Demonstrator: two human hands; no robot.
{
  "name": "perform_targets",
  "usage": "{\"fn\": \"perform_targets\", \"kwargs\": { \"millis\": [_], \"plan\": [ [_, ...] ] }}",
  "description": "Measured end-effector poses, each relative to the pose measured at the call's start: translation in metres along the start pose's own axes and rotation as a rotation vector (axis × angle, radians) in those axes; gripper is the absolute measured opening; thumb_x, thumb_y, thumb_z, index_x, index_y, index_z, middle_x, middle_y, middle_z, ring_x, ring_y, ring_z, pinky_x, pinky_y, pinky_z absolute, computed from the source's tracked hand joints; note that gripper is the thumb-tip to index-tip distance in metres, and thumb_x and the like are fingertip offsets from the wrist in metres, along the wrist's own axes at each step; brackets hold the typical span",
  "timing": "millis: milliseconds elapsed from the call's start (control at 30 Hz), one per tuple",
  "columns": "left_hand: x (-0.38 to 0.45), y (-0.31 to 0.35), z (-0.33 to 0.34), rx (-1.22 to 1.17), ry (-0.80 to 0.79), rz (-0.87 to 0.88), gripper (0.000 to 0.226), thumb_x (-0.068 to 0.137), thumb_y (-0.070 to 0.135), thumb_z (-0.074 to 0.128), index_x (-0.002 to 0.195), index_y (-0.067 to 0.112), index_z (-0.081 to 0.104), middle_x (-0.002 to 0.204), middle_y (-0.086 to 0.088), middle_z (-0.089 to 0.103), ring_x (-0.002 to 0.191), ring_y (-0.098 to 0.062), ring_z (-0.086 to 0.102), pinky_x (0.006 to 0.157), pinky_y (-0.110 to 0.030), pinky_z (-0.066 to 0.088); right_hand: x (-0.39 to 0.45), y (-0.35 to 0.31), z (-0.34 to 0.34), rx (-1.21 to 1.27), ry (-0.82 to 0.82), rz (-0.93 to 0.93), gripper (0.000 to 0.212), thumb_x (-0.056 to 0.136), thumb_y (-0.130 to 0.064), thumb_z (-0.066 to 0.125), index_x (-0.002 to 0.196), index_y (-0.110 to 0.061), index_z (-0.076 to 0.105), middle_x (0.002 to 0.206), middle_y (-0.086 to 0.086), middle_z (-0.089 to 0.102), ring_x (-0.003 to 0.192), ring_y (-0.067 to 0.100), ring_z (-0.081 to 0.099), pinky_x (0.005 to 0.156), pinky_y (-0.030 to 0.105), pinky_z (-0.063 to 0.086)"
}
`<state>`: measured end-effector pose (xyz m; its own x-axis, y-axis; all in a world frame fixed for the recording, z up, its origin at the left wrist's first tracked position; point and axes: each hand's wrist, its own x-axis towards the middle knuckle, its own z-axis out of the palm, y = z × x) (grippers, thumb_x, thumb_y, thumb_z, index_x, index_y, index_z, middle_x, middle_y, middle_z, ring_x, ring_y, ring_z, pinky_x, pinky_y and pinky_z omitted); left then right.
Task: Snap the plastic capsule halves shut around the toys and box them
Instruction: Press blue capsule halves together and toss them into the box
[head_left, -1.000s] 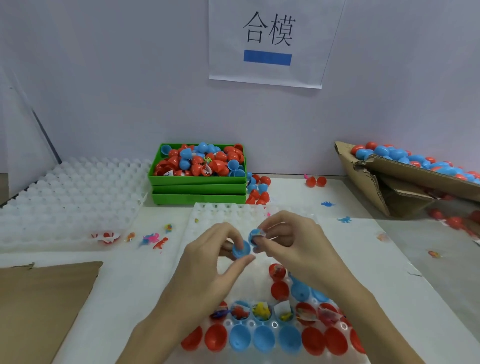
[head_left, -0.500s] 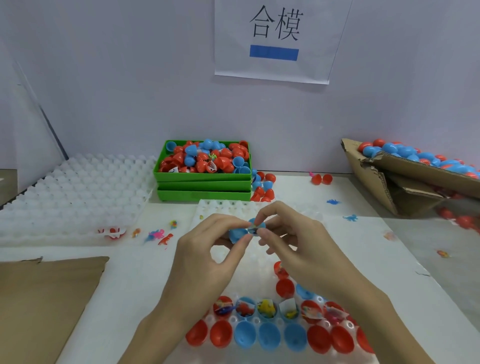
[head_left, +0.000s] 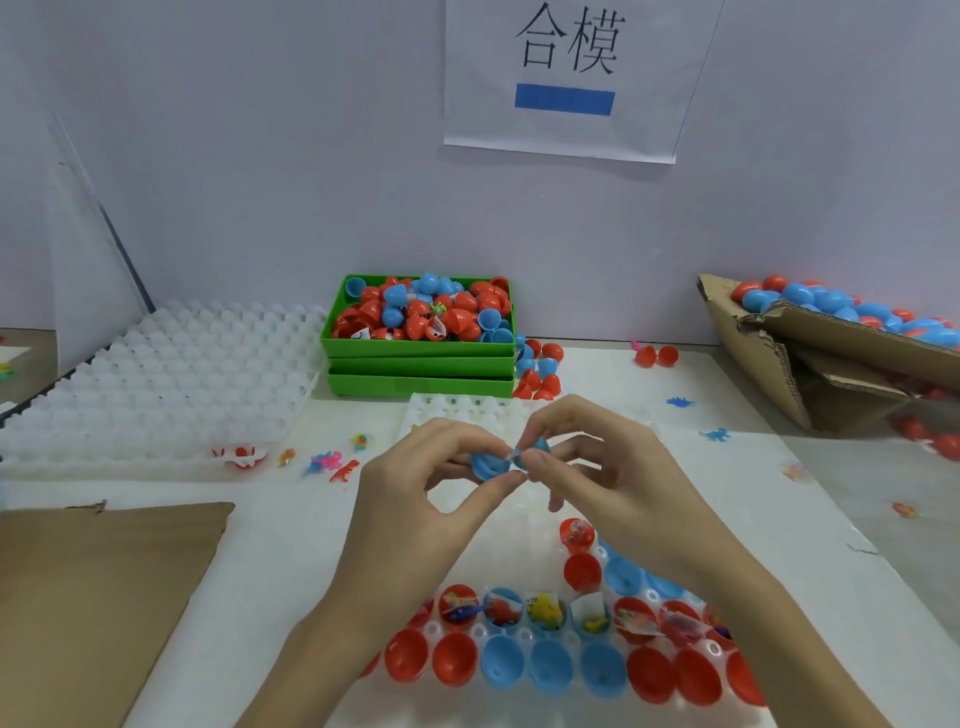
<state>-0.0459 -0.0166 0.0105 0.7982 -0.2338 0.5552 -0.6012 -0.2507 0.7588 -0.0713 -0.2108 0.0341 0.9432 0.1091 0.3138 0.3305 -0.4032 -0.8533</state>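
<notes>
Both hands held blue capsule (head_left: 506, 459) above white tray (head_left: 457, 410). Left hand (head_left: 415, 499) pinched left half, right hand (head_left: 597, 467) pinched right half w/ toy packet edge showing. Halves met at an angle, axis roughly left-right; needs squaring before the snap. Box (head_left: 810, 374) lay far right, nearer right hand.

"合模" on wall sign (head_left: 566, 78)

Blue capsule halves (head_left: 503, 458), formerly apart, now meet.
</notes>
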Motion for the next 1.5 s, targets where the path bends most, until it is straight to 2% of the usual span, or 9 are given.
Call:
{"fn": "perform_targets", "kwargs": {
  "millis": [133, 233, 333, 433, 567, 700, 800, 1200, 1500],
  "plan": [
    [-0.002, 0.003, 0.002, 0.028, 0.020, 0.056, 0.028, 0.086, 0.031, 0.077, 0.111, 0.018, 0.077, 0.106, 0.012, 0.075, 0.100, -0.006, 0.073, 0.085, -0.022, 0.061, -0.001, -0.001, -0.001, 0.009, 0.068, -0.015, 0.011, 0.088, -0.030, 0.077, 0.098, -0.025, 0.076, 0.094, -0.007, 0.073, 0.082, 0.019, 0.070, 0.068, 0.031, 0.063],
    [-0.005, 0.004, 0.002, 0.040, 0.010, 0.077, 0.039, 0.083, 0.026, 0.082, 0.119, 0.016, 0.073, 0.109, 0.011, 0.077, 0.100, -0.001, 0.074, 0.088, -0.022, 0.061, -0.001, -0.001, 0.000, -0.070, 0.116, -0.031, 0.017, 0.083, -0.036, 0.076, 0.098, -0.028, 0.078, 0.097, -0.010, 0.070, 0.079, 0.016, 0.069, 0.070, 0.027, 0.062],
    [-0.005, 0.004, 0.001, 0.042, 0.012, 0.077, 0.040, 0.082, 0.027, 0.081, 0.120, 0.016, 0.074, 0.111, 0.010, 0.077, 0.101, 0.000, 0.074, 0.090, -0.025, 0.061, -0.002, -0.002, 0.004, -0.169, 0.129, -0.074, 0.017, 0.083, -0.039, 0.072, 0.098, -0.032, 0.078, 0.103, -0.011, 0.064, 0.090, 0.013, 0.066, 0.075, 0.022, 0.060],
    [-0.004, 0.006, 0.001, 0.025, 0.047, 0.085, 0.042, 0.083, 0.030, 0.080, 0.123, 0.016, 0.073, 0.113, 0.010, 0.077, 0.102, -0.002, 0.074, 0.091, -0.026, 0.061, -0.003, -0.005, 0.006, -0.272, 0.144, -0.205, 0.020, 0.088, -0.034, 0.067, 0.106, -0.033, 0.076, 0.105, -0.009, 0.064, 0.098, 0.009, 0.062, 0.078, 0.013, 0.054],
    [-0.004, 0.006, 0.001, -0.013, 0.095, 0.090, 0.042, 0.083, 0.029, 0.081, 0.122, 0.015, 0.073, 0.112, 0.012, 0.078, 0.102, -0.005, 0.075, 0.092, -0.026, 0.061, -0.004, -0.004, 0.009, -0.361, 0.163, -0.316, 0.027, 0.095, -0.023, 0.060, 0.118, -0.020, 0.074, 0.110, -0.007, 0.064, 0.100, 0.006, 0.060, 0.082, 0.009, 0.051],
    [-0.003, 0.006, -0.002, -0.182, 0.071, 0.028, 0.040, 0.081, 0.025, 0.082, 0.120, 0.020, 0.076, 0.112, 0.014, 0.078, 0.104, -0.011, 0.076, 0.093, -0.023, 0.059, -0.004, -0.008, 0.008, -0.123, 0.212, -0.230, 0.038, 0.089, -0.029, 0.071, 0.125, -0.017, 0.063, 0.104, -0.014, 0.070, 0.098, 0.010, 0.069, 0.082, 0.018, 0.058],
    [-0.003, 0.008, -0.001, -0.270, 0.049, 0.020, 0.041, 0.082, 0.017, 0.081, 0.122, 0.018, 0.075, 0.115, 0.010, 0.078, 0.105, -0.014, 0.076, 0.093, -0.022, 0.059, -0.004, -0.009, 0.006, 0.016, 0.209, -0.186, 0.028, 0.088, -0.030, 0.073, 0.112, -0.015, 0.072, 0.100, -0.014, 0.074, 0.098, 0.014, 0.072, 0.081, 0.024, 0.061],
    [0.000, 0.010, -0.003, -0.328, 0.075, -0.075, 0.036, 0.074, 0.025, 0.086, 0.109, 0.021, 0.079, 0.100, 0.009, 0.081, 0.095, -0.016, 0.079, 0.087, -0.024, 0.061, -0.007, -0.014, 0.018, 0.235, 0.251, -0.060, 0.022, 0.086, -0.029, 0.073, 0.105, -0.019, 0.078, 0.096, -0.011, 0.078, 0.095, 0.011, 0.075, 0.078, 0.014, 0.056],
    [0.002, 0.009, -0.013, -0.260, 0.066, 0.033, 0.035, 0.078, 0.023, 0.084, 0.113, 0.022, 0.078, 0.104, 0.008, 0.079, 0.099, -0.022, 0.076, 0.087, -0.022, 0.059, -0.009, -0.018, 0.027, 0.345, 0.246, -0.048, 0.019, 0.087, -0.025, 0.072, 0.103, -0.018, 0.078, 0.094, -0.005, 0.080, 0.094, 0.013, 0.076, 0.078, 0.015, 0.057]
  ]
}}
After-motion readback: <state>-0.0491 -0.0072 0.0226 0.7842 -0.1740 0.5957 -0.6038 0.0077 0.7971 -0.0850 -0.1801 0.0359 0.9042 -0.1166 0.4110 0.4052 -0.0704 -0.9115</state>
